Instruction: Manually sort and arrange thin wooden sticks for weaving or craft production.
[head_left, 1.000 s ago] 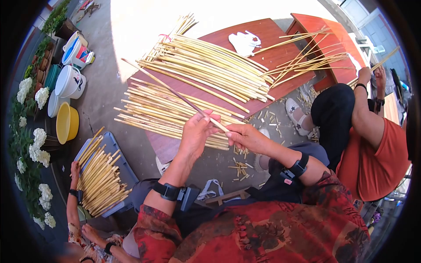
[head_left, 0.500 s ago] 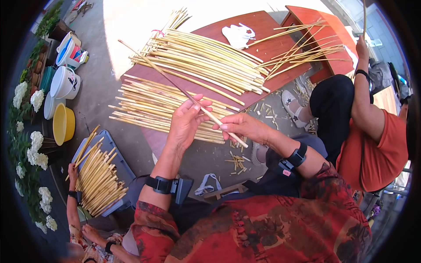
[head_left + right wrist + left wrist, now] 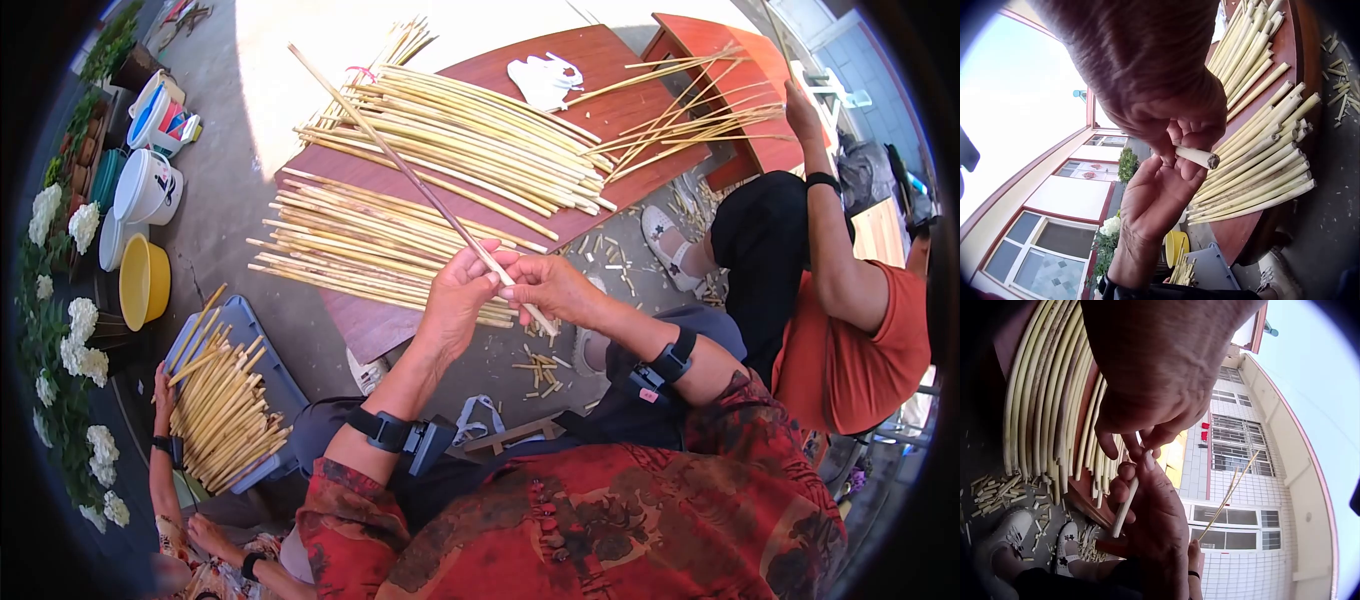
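A long thin stalk (image 3: 400,165), brownish along its middle, slants from the upper left down to both hands in the head view. My left hand (image 3: 462,300) pinches it between thumb and fingers near its lower end. Right beside it, my right hand (image 3: 562,290) grips the stalk, and the pale cut end pokes out below the fingers. In the right wrist view the cut end (image 3: 1212,161) shows a dark core. Rows of pale stalks (image 3: 480,140) lie on the red-brown table (image 3: 360,325) beyond the hands.
Short cut pieces (image 3: 540,370) litter the ground. A blue tray (image 3: 285,385) of stalks stands at lower left, where another person's hand touches them. Buckets and a yellow basin (image 3: 145,283) stand at left. Someone in orange sits at right, holding a stalk up.
The stalk has swung to a steeper slant, its far end higher. My left hand has moved right, close against my right hand. The person at right has shifted an arm.
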A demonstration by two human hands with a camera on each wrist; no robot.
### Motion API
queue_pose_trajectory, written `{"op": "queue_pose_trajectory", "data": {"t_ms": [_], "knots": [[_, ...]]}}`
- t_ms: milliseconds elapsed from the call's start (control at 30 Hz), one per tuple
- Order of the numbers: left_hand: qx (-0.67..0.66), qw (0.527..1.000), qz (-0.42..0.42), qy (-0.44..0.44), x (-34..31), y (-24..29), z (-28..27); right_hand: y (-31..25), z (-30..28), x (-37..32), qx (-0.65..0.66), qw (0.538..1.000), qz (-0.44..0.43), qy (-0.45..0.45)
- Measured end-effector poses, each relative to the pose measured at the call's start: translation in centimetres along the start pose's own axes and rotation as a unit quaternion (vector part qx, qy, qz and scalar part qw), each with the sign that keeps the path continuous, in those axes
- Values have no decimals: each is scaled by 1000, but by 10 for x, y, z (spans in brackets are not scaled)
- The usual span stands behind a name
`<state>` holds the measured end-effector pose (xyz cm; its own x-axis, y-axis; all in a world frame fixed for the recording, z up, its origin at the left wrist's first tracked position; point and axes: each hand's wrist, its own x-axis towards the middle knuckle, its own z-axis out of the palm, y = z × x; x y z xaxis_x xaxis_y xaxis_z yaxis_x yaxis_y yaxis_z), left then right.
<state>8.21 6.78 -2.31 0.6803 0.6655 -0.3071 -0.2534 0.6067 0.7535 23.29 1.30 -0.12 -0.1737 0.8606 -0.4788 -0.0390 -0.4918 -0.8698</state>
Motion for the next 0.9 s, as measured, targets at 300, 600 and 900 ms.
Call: {"op": "queue_pose_trajectory", "data": {"t_ms": [300, 600, 900], "knots": [[-47, 999, -7, 24, -4, 6, -2, 5, 7, 4, 31, 996, -8, -81], [-129, 972, 106, 167, 8, 57, -45, 13, 23, -10, 3, 979, 52, -196], [-8, 992, 0, 126, 2, 20, -16, 2, 2, -4, -278, 958, -61, -15]]}}
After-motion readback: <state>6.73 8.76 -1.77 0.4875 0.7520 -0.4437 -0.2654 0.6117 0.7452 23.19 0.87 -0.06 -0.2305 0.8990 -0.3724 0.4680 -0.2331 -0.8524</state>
